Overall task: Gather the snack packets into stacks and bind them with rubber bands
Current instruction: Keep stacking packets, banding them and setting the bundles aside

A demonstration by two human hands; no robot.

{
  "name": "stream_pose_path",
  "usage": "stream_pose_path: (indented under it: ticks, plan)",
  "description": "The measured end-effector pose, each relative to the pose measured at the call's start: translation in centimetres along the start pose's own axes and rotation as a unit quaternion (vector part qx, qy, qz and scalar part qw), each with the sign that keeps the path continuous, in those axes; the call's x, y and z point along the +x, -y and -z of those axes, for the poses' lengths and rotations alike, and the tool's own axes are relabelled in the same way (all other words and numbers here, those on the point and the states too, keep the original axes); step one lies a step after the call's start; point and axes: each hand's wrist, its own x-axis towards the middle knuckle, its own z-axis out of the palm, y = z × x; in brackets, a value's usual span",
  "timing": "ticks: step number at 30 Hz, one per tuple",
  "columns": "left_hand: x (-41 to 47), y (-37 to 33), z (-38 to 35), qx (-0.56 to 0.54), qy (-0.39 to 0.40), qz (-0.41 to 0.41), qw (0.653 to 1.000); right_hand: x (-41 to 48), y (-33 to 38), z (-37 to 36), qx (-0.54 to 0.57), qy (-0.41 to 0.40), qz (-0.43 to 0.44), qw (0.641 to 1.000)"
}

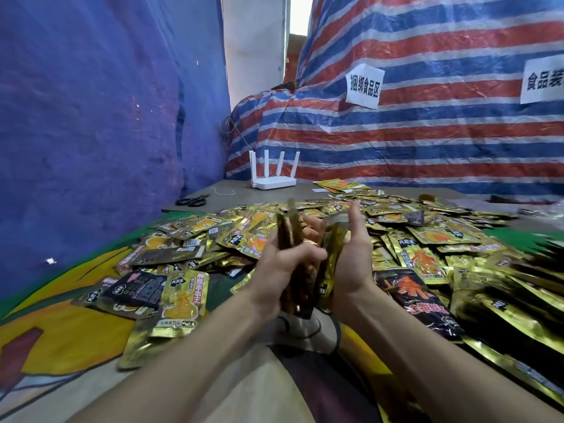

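Frame centre: packets (331, 242) stood on edge, long axis upright; left hand (283, 264) and right hand (351, 261) both gripped them.

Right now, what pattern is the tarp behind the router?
Red, blue and white stripes on the tarp; head view shows it, behind the white router.

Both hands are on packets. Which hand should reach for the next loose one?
Right, probably. The left hand grips the main stack on edge, thumb across it. The right hand sits beside the deeper pile, though it would first have to pass over its gold packets.
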Motion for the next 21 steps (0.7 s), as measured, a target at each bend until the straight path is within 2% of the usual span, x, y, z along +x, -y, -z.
stream_pose_path:
  ticks: [3, 8, 15, 21]
  plan:
    - [-0.2, 1.1, 0.0, 0.051, 0.003, -0.025, 0.998, -0.2, -0.2, 0.2, -0.015, 0.019, 0.009, 1.0]
    - [-0.4, 1.9, 0.2, 0.037, 0.005, 0.0, 0.999, -0.3, -0.8, 0.0, 0.004, 0.027, 0.003, 1.0]
    - [-0.5, 2.3, -0.1, 0.109, -0.014, -0.04, 0.993, 0.3, -1.3, 0.5, -0.013, -0.002, 0.005, 1.0]
    - [-0.7, 2.1, 0.8, 0.099, 0.015, -0.026, 0.995, 0.2, -1.5, 0.6, 0.007, 0.019, 0.022, 1.0]
